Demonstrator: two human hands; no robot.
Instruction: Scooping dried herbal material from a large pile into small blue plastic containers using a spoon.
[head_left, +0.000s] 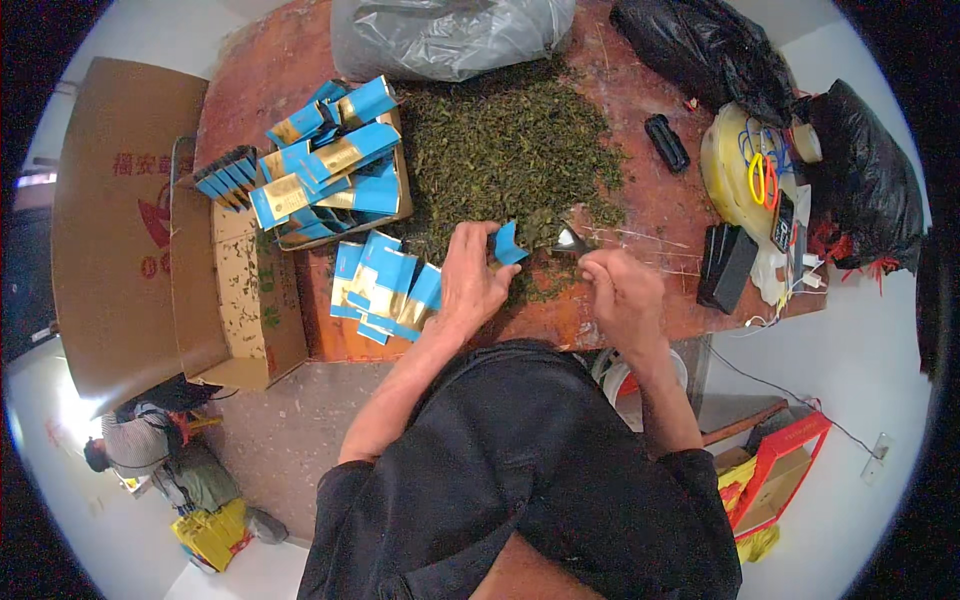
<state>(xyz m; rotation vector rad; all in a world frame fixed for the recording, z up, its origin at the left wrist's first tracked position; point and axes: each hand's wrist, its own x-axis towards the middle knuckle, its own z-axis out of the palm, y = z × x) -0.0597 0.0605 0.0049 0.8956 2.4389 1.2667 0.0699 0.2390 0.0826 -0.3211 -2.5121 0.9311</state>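
Observation:
My left hand (474, 277) holds a blue and gold packet (509, 244) between thumb and fingers, at the near edge of a heap of dried leaves (510, 142) that looks like loose tea. Just right of it, my right hand (624, 289) grips the handle of a small dark scoop (574, 243) with a pale patch in its bowl. The scoop and packet are apart. Beside my left wrist lie several flat blue and gold packets (385, 281). More packets (330, 161) are piled in a shallow carton at the heap's left.
A large open cardboard box (120, 225) stands left of the red wooden table (637, 60). A clear plastic bag (450, 37) lies behind the heap. On the right are a black box (726, 268), scissors (762, 180) and black plastic bags (862, 172). Another person (139, 442) is at lower left.

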